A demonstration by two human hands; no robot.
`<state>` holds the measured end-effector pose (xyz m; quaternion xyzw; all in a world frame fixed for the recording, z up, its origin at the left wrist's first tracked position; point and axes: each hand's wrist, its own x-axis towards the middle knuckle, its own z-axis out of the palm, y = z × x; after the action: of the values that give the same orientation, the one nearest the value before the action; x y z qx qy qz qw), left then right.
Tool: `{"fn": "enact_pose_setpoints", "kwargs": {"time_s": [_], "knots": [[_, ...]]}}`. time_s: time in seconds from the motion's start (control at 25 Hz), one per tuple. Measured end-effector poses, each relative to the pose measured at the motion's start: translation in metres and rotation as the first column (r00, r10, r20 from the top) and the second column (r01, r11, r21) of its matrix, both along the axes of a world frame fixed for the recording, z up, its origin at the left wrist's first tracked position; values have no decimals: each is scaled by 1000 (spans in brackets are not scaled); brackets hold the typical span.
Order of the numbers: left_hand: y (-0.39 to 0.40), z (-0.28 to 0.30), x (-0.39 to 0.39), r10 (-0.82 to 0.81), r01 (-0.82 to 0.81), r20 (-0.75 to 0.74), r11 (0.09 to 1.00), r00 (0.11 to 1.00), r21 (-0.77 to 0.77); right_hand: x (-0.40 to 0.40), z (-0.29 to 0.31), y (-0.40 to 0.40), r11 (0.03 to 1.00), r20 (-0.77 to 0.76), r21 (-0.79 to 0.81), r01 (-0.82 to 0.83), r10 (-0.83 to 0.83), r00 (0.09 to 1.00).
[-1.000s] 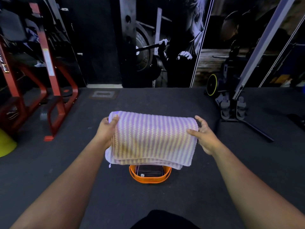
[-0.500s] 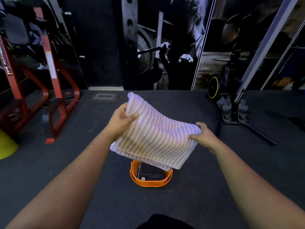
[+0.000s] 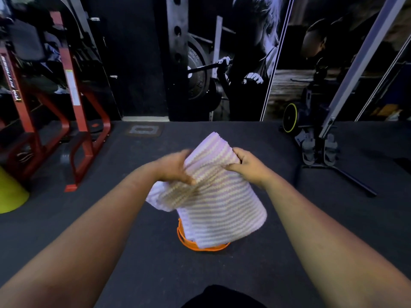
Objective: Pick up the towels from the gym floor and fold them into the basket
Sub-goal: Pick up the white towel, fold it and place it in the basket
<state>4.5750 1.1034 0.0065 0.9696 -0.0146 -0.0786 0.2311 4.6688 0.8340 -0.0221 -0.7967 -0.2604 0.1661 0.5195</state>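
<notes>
- The towel (image 3: 209, 194) hangs in the air above the basket (image 3: 201, 246), its upper edge bunched between both hands and its folded lower part drooping over the basket's mouth.
- The left hand (image 3: 172, 167) has its fingers curled into the cloth near the top; it is blurred, so how firm the hold is cannot be told. If it is loose, that side could slip and the layers fan open.
- The right hand (image 3: 249, 166) pinches the upper right edge, thumb on the near face. With both grips so close together, the lower corners hang free and may twist, spoiling the fold.
- A loose flap (image 3: 160, 200) sags at the left, outside the basket's rim. Lowered as it is, that flap would likely catch on the rim or drape onto the floor (image 3: 144, 252).
- The towel hides most of the basket, so aiming is half blind; a drop off centre could tip it, since it looks small and light.
- What the basket already holds cannot be seen; a bulky fold might not sit flat.
</notes>
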Motion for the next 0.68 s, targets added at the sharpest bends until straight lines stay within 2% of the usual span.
{"fn": "enact_pose_setpoints", "kwargs": {"time_s": [0.04, 0.08, 0.12, 0.2, 0.24, 0.32, 0.36, 0.4, 0.48, 0.52, 0.56, 0.6, 0.68], "knots": [[8, -15, -4, 22, -10, -114, 994, 993, 109, -2, -1, -2, 1000, 27, 4, 2, -2, 1000], [13, -29, -9, 58, -35, -174, 991, 983, 128, -3, -2, -4, 1000, 54, -4, 7, -7, 999], [16, -40, -13, 86, -80, -188, 996, 978, 41, -5, -4, -6, 1000, 70, -10, 18, -18, 997], [18, -44, -17, 162, -186, -104, 941, 981, -282, -7, -1, -15, 996, 69, 40, 85, -87, 994], [17, -39, -19, 210, -200, -26, 873, 977, -445, -6, 1, -21, 987, 42, 89, 135, -139, 989], [20, -35, -25, 382, -197, 126, 698, 916, -688, -6, 5, -32, 954, -51, 216, 210, -204, 978], [24, -42, -29, 467, -195, 140, 599, 873, -777, -6, 7, -35, 925, -117, 293, 242, -216, 969], [26, -53, -33, 515, -217, 92, 508, 852, -834, -6, 10, -35, 888, -192, 364, 279, -222, 956], [12, -89, -42, 445, -348, -162, 376, 881, -859, -4, 16, -34, 823, -309, 458, 336, -207, 928], [-3, -106, -44, 313, -384, -279, 353, 908, -853, -6, 19, -35, 804, -340, 482, 348, -195, 920], [-22, -113, -44, 201, -359, -307, 316, 930, -878, -7, 24, -35, 794, -359, 493, 355, -186, 914], [-40, -110, -41, 156, -326, -294, 248, 943, -912, -8, 29, -36, 786, -370, 502, 360, -181, 911], [-62, -82, -35, 201, -278, -244, 161, 949, -947, -9, 38, -45, 760, -389, 511, 402, -212, 897]]}}
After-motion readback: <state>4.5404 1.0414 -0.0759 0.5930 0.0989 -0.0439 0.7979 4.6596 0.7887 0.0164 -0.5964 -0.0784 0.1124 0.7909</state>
